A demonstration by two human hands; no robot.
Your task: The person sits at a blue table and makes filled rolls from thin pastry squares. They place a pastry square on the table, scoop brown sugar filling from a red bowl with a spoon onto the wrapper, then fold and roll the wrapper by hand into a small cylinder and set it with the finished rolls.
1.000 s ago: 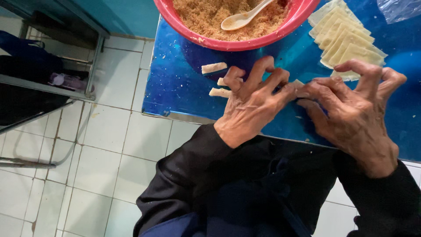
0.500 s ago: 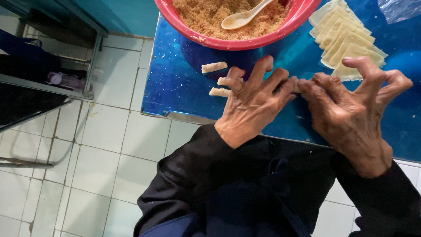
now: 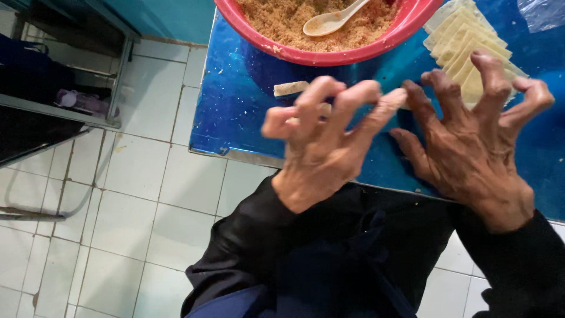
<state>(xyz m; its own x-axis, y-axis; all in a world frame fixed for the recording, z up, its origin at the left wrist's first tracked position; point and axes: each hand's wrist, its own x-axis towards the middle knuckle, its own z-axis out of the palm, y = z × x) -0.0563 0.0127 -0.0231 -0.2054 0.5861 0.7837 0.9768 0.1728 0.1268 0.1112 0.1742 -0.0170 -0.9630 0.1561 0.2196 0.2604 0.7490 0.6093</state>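
My left hand (image 3: 329, 144) hovers over the blue table (image 3: 235, 118), motion-blurred, with its fingers curled and spread apart. My right hand (image 3: 471, 147) is beside it, fingers also spread and raised. Their fingertips nearly meet over a small pale piece (image 3: 399, 97), too blurred to tell whether it is gripped. One finished pale roll (image 3: 289, 88) lies on the table just beyond my left hand. A stack of pale square wrappers (image 3: 465, 41) sits behind my right hand. A red bowl (image 3: 329, 56) of brown crumbly filling with a pale spoon (image 3: 329, 20) stands at the back.
The table's metal front edge (image 3: 235, 154) runs just in front of my black sleeves. White floor tiles (image 3: 147, 194) lie to the left. A metal shelf frame (image 3: 118, 76) with dark items stands at the far left. Clear plastic (image 3: 541, 15) lies at the top right.
Both hands have lifted off the table and their fingers have spread; before, they were pressed flat together, rolling a piece on the table.
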